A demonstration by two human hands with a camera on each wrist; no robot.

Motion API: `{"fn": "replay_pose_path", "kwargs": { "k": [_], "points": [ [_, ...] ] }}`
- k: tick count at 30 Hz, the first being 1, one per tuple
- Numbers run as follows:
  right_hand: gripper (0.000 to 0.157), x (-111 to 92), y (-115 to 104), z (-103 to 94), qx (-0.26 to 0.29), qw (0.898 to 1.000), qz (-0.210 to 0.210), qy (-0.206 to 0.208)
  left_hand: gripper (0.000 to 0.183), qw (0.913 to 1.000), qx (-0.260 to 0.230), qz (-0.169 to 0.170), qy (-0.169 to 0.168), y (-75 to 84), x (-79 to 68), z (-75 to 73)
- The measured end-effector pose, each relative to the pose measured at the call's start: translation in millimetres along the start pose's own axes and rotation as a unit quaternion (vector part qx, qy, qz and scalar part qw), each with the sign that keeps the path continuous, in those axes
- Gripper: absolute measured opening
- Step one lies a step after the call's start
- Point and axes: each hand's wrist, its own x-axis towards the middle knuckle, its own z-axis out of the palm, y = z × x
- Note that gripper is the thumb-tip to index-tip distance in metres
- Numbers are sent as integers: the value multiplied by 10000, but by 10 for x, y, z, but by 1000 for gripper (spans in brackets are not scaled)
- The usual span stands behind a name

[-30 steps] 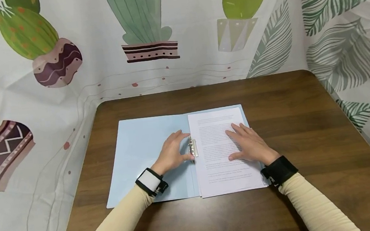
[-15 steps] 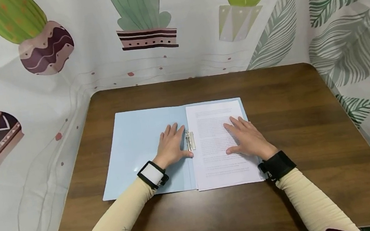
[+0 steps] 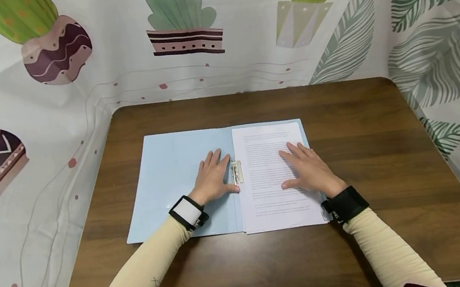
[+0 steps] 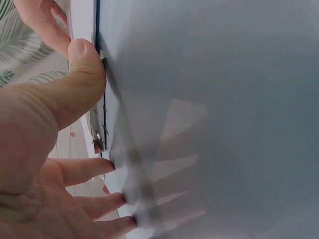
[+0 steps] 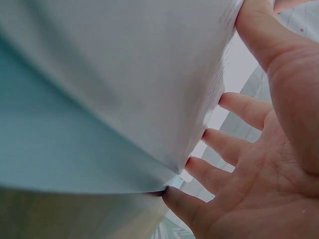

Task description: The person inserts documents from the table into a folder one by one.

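Note:
A light blue folder (image 3: 180, 176) lies spread out on the table, a stack of printed paper (image 3: 272, 223) on its right side. A metal clip (image 3: 237, 171) sits along the spine at the paper's left edge. My left hand (image 3: 212, 178) rests on the left cover with its fingers spread, the thumb close to the clip's near end. In the left wrist view its fingertips (image 4: 118, 199) touch the blue cover. My right hand (image 3: 310, 168) rests on the printed page with spread fingers. The right wrist view shows its fingertips (image 5: 213, 134) on the paper, the outermost one at the folder's edge.
The brown wooden table (image 3: 383, 155) has rounded corners and extends on all sides of the folder. A curtain (image 3: 256, 70) printed with cacti and leaves hangs behind and beside it. Each wrist wears a black strap (image 3: 346, 204).
The fingers of my left hand have swung from the clip toward the far side and spread over the cover. My right hand stays on the page. The head view has shifted slightly.

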Motion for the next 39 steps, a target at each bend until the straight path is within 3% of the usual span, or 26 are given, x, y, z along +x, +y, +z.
{"fn": "replay_pose_path", "kwargs": {
  "k": [16, 22, 24, 27, 31, 35, 39],
  "points": [
    [99, -27, 46, -39, -54, 9999, -20, 138, 105, 9995, -228, 198, -41, 18, 37, -56],
    [98, -28, 23, 4, -51, 9998, -89, 193, 107, 9994, -347, 60, -27, -46, -79, -127],
    [98, -27, 3, 20, -45, 9997, -116, 193, 106, 9995, -284, -88, 116, -150, -161, -223],
    [98, -30, -14, 31, -63, 9997, -132, 205, 99, 9969, -49, -409, 673, -420, -304, -419],
    [98, -42, -13, 26, -104, 9997, -82, 210, 89, 9862, 126, -1144, 1190, -841, -543, -676],
    [98, -51, -5, 31, -115, 9996, -79, 236, 87, 9771, 5, -1900, 961, -1157, -763, -795],
    [98, -49, 5, 46, -114, 9995, -114, 285, 86, 9724, -266, -2201, 725, -1330, -854, -804]
  ]
}}
